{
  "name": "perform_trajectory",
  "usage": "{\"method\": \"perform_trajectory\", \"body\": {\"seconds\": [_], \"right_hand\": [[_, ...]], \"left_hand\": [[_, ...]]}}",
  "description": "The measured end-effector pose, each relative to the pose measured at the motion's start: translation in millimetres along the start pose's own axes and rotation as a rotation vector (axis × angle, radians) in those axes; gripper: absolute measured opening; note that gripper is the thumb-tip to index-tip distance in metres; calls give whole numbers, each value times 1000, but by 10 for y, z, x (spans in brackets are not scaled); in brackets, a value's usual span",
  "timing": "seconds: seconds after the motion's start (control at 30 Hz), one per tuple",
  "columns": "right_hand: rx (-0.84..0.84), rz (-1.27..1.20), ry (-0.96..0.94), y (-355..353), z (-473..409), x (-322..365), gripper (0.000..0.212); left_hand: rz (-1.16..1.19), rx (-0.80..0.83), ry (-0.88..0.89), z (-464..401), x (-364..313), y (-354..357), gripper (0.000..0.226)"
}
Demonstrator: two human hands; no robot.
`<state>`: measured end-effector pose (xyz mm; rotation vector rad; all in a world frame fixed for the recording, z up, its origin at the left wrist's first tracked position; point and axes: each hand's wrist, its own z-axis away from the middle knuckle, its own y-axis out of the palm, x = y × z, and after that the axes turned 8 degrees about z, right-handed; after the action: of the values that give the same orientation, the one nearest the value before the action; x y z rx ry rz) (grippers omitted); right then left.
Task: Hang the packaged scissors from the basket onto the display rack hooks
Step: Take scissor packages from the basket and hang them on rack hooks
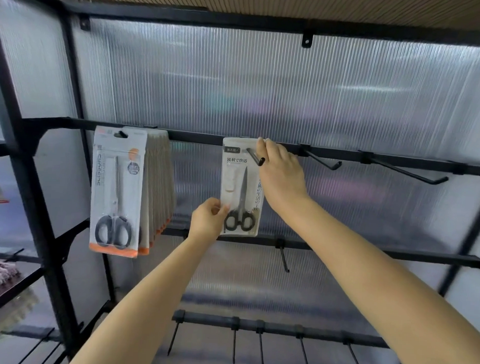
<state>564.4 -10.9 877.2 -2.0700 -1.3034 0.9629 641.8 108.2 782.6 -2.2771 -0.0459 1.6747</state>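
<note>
One head-worn wide-angle view, close to the display rack (262,144), facing forward and tilted slightly up at its hook rails. Both forearms reach in from the near bottom edge. Ribbed translucent panel (291,88) fills the far side; frame edges curve.

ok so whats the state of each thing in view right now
white scissors pack: on the hook, held by both hands
hook: through the pack's hole
left hand: pinches the pack's lower edge
right hand: grips its top corner
orange scissors packs: hanging in a row
neighbouring hooks: bare
</note>
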Motion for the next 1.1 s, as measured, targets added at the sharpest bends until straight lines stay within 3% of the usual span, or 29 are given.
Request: {"method": "perform_trajectory", "body": {"seconds": [0.23,0.4,0.5,0.63,0.83,1.1], "right_hand": [[15,-7,9,20,90,43,70],[46,3,71,-107,388,129,61],[78,65,104,-211,638,189,64],[153,103,221,-292,1094,314,60],[318,151,393,-441,2150,447,58],[428,254,790,-867,3977,427,56]], "left_hand": [[-114,40,15,93,-32,9,27],[-210,-15,43,255,-124,-64,30],[-396,-62,241,396,-163,-112,35],[-455,4,659,647,-135,-129,28],[-546,380,703,1372,-24,77,43],[-515,795,905,2907,78,712,49]]}}
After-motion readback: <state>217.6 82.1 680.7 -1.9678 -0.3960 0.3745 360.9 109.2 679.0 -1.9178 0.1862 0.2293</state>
